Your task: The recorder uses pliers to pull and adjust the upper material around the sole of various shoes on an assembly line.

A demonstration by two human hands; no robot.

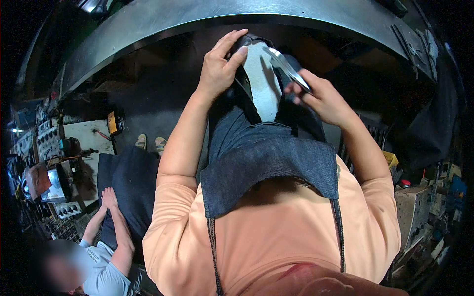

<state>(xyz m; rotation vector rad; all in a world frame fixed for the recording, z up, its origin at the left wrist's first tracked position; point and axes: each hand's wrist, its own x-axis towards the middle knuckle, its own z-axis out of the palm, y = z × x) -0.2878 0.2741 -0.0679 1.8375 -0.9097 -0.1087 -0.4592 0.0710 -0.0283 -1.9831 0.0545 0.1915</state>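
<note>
In the head view the shoe point(256, 84) lies in the person's lap on a denim apron point(269, 163), straight ahead of the body and between the two forearms, its long axis running away from the person toward the curved steel bench edge point(197, 19) — toe far, heel near. It is dark with a pale grey sole or insole facing up. The left hand point(219, 66) is the nearer one to the far end: its fingers are curled over the toe and clamped on it, thumb on the pale face. The right hand point(323, 101) sits just beside the shoe's right flank, closed around a slim metal tool point(286, 69) whose bright blade slants up and left, its tip lying over the pale surface; whether the tip touches cannot be told. The hands are apart, with the shoe between them. To the left a second person in a pale blue shirt sits lower down, one hand point(109, 197) resting on a dark denim apron of their own. Farther left stands a white panel with a small orange-and-black box point(115, 122) at its upper corner, and a cluttered rack of dials and parts beyond. On the right edge a yellow bin point(391, 159) and a red-capped can point(405, 183) sit among machinery, too small to tell more.
</note>
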